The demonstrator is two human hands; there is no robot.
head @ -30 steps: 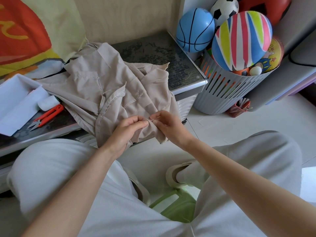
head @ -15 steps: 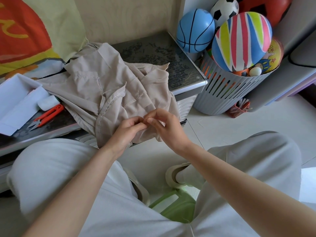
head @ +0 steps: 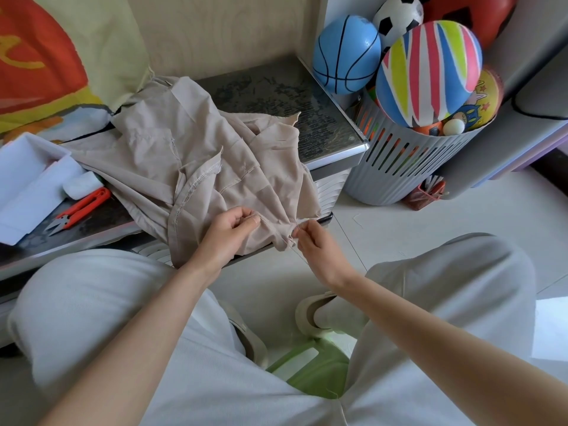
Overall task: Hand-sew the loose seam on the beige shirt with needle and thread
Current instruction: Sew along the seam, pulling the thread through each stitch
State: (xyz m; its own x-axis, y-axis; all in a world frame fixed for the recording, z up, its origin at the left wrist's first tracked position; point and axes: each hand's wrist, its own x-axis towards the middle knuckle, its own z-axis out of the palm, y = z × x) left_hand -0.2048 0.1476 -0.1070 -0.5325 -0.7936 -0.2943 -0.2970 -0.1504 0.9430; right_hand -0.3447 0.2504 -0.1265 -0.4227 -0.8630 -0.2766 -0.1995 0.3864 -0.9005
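Note:
The beige shirt [head: 196, 161] lies crumpled on the low dark table [head: 276, 90], its lower edge hanging over the front. My left hand [head: 233, 229] pinches a fold of the shirt near that edge. To its right, my right hand [head: 310, 238] pinches a thin needle [head: 297, 225] beside the cloth, and a fine thread [head: 296, 252] runs from the seam down past my fingers. The stretch of seam between my hands is pulled taut and gathered.
Red thread snips [head: 81, 207], a white thread spool [head: 81, 184] and a white box [head: 24, 176] lie on the table's left. A grey basket [head: 408, 167] full of balls stands on the floor at the right. My knees and a green stool [head: 310, 370] sit below.
My right hand has moved right, away from the left hand, drawing the needle and thread out of the cloth. The left hand stays pinching the shirt.

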